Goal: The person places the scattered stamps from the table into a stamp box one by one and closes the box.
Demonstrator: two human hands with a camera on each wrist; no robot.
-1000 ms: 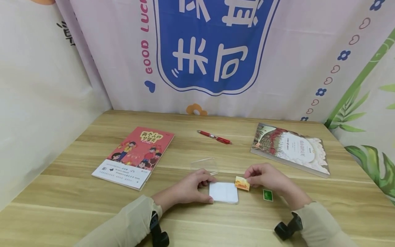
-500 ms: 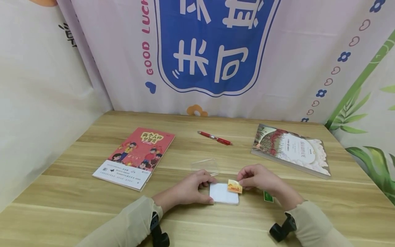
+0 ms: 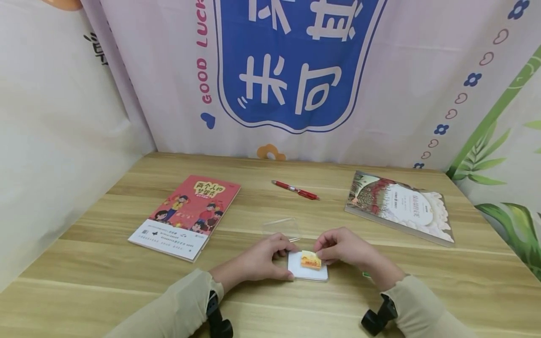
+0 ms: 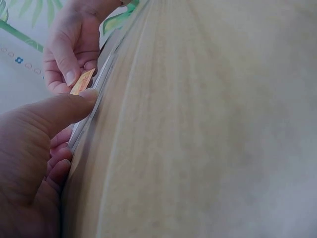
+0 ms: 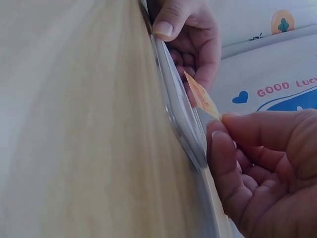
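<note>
My right hand [image 3: 344,246] pinches an orange and yellow postage stamp [image 3: 311,260] by its right edge, between thumb and index finger. The stamp is tilted over a small flat clear case [image 3: 310,280] filled with white card [image 3: 297,270]. In the right wrist view the stamp [image 5: 202,96] shows a toothed edge and stands at an angle to the white surface. My left hand [image 3: 264,258] holds the case at its left side, thumb at the near corner and fingers at the far one. A green stamp [image 3: 366,274] lies mostly hidden under my right wrist.
Behind the case lies a transparent plastic lid [image 3: 281,228]. A red pen [image 3: 295,189] rests farther back on the wooden table [image 3: 127,291]. A red and white book [image 3: 186,216] lies to the left, another illustrated book [image 3: 399,206] to the right.
My right hand has moved left with the orange stamp, from beside the case to over its white surface. My wrist now covers most of the green stamp. The left hand stays in place.
</note>
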